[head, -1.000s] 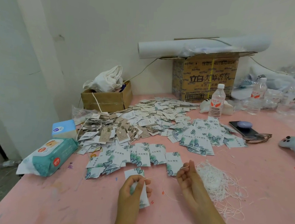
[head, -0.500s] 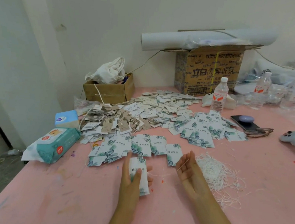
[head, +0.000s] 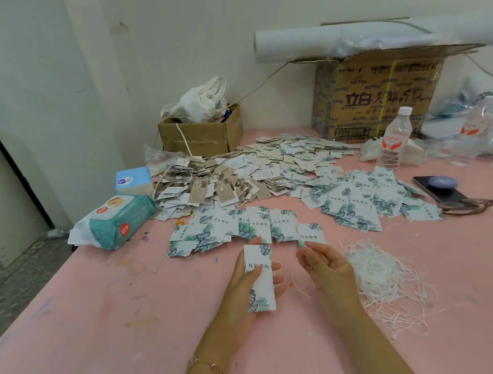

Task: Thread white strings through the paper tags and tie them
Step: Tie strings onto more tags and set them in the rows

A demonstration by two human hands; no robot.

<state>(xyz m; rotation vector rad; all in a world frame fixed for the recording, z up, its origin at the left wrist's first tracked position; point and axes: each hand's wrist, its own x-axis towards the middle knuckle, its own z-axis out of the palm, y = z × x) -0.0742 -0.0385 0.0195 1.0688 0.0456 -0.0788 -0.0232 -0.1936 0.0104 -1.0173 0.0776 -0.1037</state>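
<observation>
Bare pink table (head: 111,309) is lying open on the near-left side of the row of leaf-print tags (head: 254,225), giving a hand wide passage there. Just nearer than the row, the left hand (head: 243,290) gripping a tag (head: 259,276) and the right hand (head: 327,267) pinching a string (head: 291,274) are taking up the middle. A wipes pack (head: 115,220) is blocking the row's left end, a tangle of white strings (head: 380,274) is crowding its right, and a heap of brown tags (head: 210,184) is closing off the far side.
</observation>
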